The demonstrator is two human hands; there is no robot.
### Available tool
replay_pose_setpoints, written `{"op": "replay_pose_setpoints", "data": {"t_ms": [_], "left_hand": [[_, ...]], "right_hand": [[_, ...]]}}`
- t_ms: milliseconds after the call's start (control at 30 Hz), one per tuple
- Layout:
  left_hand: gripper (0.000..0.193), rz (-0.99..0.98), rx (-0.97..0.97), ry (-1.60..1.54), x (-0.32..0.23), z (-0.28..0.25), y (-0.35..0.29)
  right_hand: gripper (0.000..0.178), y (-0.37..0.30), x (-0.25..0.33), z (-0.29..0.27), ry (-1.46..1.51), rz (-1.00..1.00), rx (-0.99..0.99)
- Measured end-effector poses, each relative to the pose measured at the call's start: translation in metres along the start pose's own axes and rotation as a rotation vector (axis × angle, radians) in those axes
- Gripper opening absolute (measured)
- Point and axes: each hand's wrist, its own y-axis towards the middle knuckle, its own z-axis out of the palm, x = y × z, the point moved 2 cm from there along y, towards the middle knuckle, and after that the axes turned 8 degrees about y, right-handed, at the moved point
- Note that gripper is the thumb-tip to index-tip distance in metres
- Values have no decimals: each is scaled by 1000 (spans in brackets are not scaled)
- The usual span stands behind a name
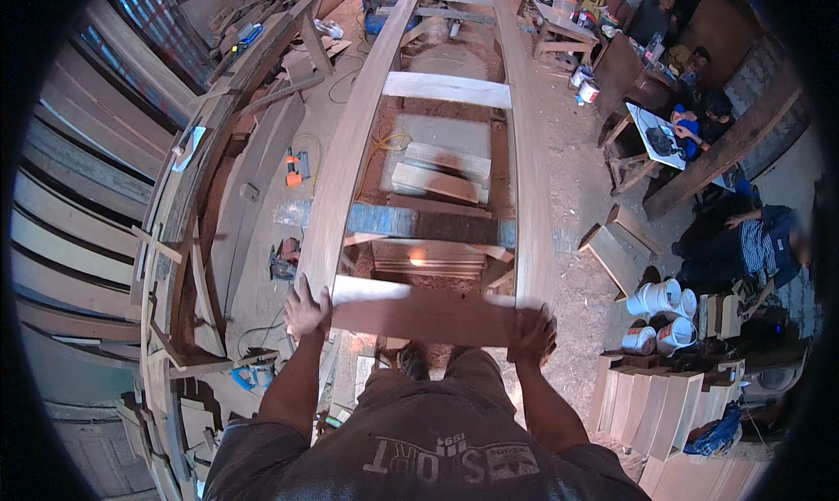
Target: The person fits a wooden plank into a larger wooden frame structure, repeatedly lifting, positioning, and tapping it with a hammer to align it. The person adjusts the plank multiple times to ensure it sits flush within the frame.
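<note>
A long wooden door frame (348, 182) stretches away in front of me, raised above the floor. Two long side pieces are joined by cross rails, with a pale middle rail (447, 90) farther off. Shadow covers most of the wide near rail (419, 319). At the near left corner, my left hand (308, 312) grips the end of the side piece, its fingers over the wood. My right hand (531, 333) holds the near right corner, partly in shadow, with its fingers around the outer edge. Beneath the frame, short boards (441, 170) show through the opening.
On the floor to the left are an orange power tool (295, 167), a red one (284, 258) and cords. A cluttered timber bench (188, 169) runs along that side. White buckets (655, 297), stacked wooden pieces (647, 405) and a seated person (769, 243) are at right.
</note>
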Motion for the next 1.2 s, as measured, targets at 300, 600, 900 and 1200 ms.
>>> {"op": "replay_pose_setpoints", "data": {"t_ms": [300, 600, 900, 1200], "left_hand": [[78, 73, -25, 64, 6, 1, -10], [79, -58, 105, 89, -5, 4, -8], [78, 4, 5, 9, -1, 5, -13], [79, 25, -15, -248, 29, 4, -1]], "right_hand": [[79, -2, 3, -13, -49, -77, -99], [82, -7, 5, -6, 6, -68, -18], [75, -4, 6, -7, 65, -81, -85], [63, 29, -65, 7, 583, -120, -8]]}}
